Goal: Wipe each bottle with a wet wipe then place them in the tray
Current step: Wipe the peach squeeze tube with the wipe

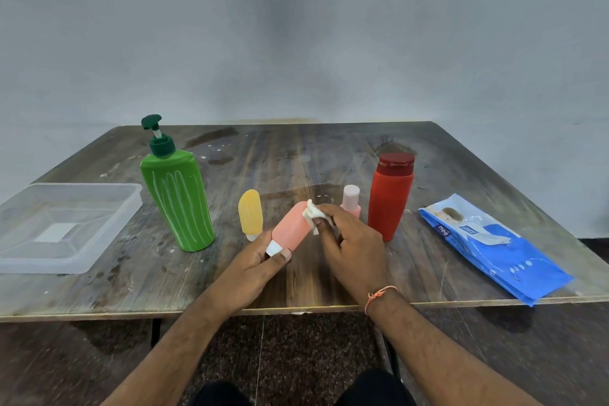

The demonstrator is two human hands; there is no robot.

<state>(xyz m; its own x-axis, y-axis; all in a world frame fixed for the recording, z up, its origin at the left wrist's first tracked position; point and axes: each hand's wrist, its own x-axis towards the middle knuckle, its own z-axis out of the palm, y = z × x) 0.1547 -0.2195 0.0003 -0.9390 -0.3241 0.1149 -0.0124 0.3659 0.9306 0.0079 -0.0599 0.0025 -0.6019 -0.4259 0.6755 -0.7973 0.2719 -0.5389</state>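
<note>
My left hand (pixel 260 262) grips a small salmon-pink bottle (pixel 291 229) by its white cap end, tilted up and away over the table. My right hand (pixel 349 241) pinches a crumpled white wet wipe (pixel 313 214) against the bottle's upper side. A clear plastic tray (pixel 39 257) lies at the left of the table. A tall green pump bottle (pixel 179 201), a small yellow bottle (pixel 250 214), a small pale pink bottle (pixel 351 198) and a red bottle (pixel 390 198) stand on the table.
A blue wet-wipe pack (pixel 494 247) lies at the right, near the front edge. The wooden table (pixel 296 155) is stained, with a grey wall behind it. The table's front edge runs just under my wrists.
</note>
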